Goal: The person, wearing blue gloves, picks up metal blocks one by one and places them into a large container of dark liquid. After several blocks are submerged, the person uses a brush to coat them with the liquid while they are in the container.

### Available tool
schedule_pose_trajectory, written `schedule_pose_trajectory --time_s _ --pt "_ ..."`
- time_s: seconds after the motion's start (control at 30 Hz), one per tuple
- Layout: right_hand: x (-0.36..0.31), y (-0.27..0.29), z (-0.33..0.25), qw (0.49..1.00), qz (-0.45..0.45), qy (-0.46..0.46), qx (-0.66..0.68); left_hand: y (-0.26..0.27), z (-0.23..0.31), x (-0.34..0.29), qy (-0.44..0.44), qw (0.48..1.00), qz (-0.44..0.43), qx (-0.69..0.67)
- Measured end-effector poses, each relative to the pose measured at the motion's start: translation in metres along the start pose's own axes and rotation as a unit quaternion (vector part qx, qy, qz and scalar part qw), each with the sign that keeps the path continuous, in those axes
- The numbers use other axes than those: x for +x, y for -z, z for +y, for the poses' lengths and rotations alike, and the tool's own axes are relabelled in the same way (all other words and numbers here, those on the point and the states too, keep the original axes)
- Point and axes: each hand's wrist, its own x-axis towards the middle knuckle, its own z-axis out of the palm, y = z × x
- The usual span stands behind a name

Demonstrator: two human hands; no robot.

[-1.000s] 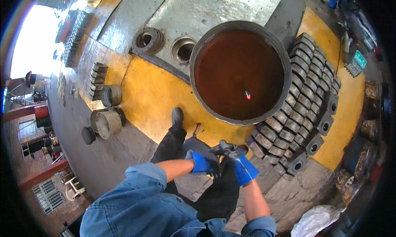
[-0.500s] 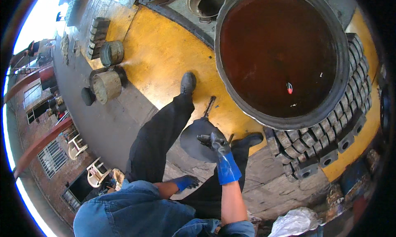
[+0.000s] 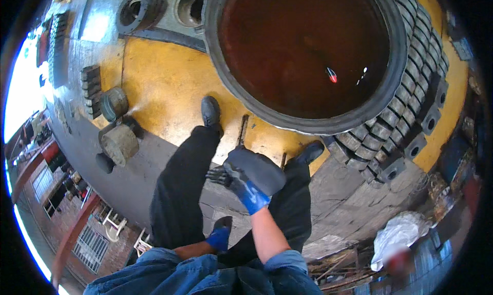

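My right hand [image 3: 237, 182], in a blue and black glove, is stretched out between my knees with its fingers spread to the left. It overlaps the lower left edge of a smooth dark grey rounded object [image 3: 258, 169] whose kind I cannot make out; whether they touch is unclear. Low by my left thigh is my left hand [image 3: 221, 236], gloved the same way, its fingers too indistinct to read. Ahead stands a large round metal vat [image 3: 233, 97] with reddish-brown liquid [image 3: 303, 48] in it. A small red and white spot shows on the liquid.
Rows of curved metal blocks [image 3: 390, 123] line the vat's right side. Two short metal cylinders [image 3: 119, 143] and a block stack [image 3: 91, 92] stand at left. Metal rings [image 3: 139, 10] lie at the far left of the vat. A white plastic bag [image 3: 398, 236] is at lower right.
My right hand has swung left and its fingers have spread. The dark rounded object looks tilted differently. My left hand has turned and drawn lower. The whole view has shifted.
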Motion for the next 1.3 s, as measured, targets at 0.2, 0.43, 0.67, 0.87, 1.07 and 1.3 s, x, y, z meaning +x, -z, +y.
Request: schedule_pose_trajectory --time_s 0.2,0.43,0.67,0.87,1.07,1.3 --pt "0.021 -0.002 0.085 0.825 -0.054 -0.146 0.543 0.012 -0.020 0.029 0.154 0.980 0.057 -0.111" --pt "-0.084 -0.002 0.126 0.733 0.092 -0.050 0.672 0.019 -0.019 0.003 0.153 0.984 0.048 -0.078" --pt "-0.084 0.042 0.025 0.787 0.132 0.063 0.600 0.015 0.017 0.085 0.053 0.985 0.126 -0.105" --pt "-0.090 0.121 -0.040 0.809 0.102 0.149 0.559 0.062 0.122 0.214 -0.208 0.913 0.338 -0.097" --pt "-0.038 0.204 -0.094 0.860 0.188 0.145 0.453 0.124 0.190 0.285 -0.165 0.936 0.310 0.009" --pt "-0.028 0.231 -0.118 0.945 0.234 0.135 0.187 0.116 0.220 0.421 -0.091 0.869 -0.030 0.486"
